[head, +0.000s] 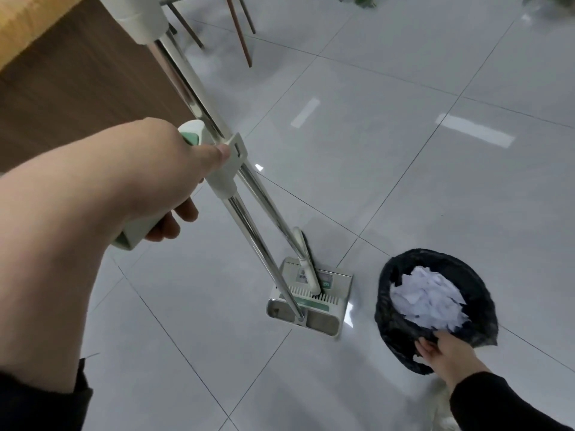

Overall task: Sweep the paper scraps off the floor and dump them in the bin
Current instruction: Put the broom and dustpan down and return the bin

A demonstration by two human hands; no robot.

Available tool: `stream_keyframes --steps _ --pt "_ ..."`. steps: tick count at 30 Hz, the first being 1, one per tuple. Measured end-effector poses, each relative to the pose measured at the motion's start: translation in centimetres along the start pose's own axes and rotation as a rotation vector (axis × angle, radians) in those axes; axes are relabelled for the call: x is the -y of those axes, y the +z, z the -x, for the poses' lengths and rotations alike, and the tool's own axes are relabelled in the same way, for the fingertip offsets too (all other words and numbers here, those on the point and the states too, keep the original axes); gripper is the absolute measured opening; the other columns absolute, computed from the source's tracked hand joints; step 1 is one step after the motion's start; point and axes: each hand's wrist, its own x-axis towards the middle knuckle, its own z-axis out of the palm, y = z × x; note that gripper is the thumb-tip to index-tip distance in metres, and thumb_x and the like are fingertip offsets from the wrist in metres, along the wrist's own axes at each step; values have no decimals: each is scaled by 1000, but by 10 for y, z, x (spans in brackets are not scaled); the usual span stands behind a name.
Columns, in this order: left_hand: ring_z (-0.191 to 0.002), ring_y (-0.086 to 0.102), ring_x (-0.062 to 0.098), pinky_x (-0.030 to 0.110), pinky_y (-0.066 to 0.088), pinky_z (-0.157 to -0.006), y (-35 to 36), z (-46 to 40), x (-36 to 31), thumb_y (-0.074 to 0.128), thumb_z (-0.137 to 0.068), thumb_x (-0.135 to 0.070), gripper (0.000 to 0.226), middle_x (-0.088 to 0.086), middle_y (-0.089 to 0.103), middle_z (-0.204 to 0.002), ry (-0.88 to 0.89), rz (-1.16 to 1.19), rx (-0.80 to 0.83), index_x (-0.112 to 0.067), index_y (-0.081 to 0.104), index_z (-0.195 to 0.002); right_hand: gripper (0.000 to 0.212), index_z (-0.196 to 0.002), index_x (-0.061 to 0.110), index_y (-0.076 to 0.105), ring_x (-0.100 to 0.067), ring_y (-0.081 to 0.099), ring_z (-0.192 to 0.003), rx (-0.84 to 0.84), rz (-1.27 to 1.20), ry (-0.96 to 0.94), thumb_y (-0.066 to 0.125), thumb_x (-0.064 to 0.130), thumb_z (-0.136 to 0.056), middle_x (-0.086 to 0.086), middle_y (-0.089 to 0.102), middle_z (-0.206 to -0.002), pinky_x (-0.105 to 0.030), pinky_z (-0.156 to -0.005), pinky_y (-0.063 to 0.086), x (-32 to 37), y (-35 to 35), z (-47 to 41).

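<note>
My left hand (146,181) grips the white-and-green handle of the dustpan (308,300), whose steel pole slants down to the pan standing on the floor tiles. The broom (306,253) is clipped alongside it, its pole running up past the top left. To the right of the pan stands the bin (435,309), lined with a black bag and holding a heap of white paper scraps (429,298). My right hand (441,353) holds the near rim of the bin's bag.
A wooden table (62,73) fills the upper left, close to the poles. Thin chair legs (242,32) stand on the glossy grey tiles at the top centre. Green plant leaves (361,0) show at the top edge.
</note>
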Motion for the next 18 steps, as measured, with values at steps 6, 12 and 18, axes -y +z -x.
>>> stream_keyframes --steps 6,12,18 --pt "-43 55 26 34 49 -55 -3 6 9 53 -100 -54 53 13 68 -63 38 49 58 -2 60 -97 10 -105 2 53 -23 54 -67 -34 94 -79 46 9 -104 -18 54 -78 -42 -95 52 12 33 88" --pt "-41 55 21 27 47 -47 -13 22 31 62 -99 -41 36 13 71 -76 -29 166 208 -4 61 -96 11 -102 -1 54 -24 56 -62 28 27 -108 56 10 -101 -20 57 -77 -42 -63 61 33 41 207" --pt "-45 55 23 27 43 -51 -31 45 40 56 -98 -34 30 3 56 -59 76 94 231 -10 59 -80 12 -92 0 55 -25 49 -61 29 3 -189 53 6 -103 -20 56 -81 -49 -78 57 84 22 344"
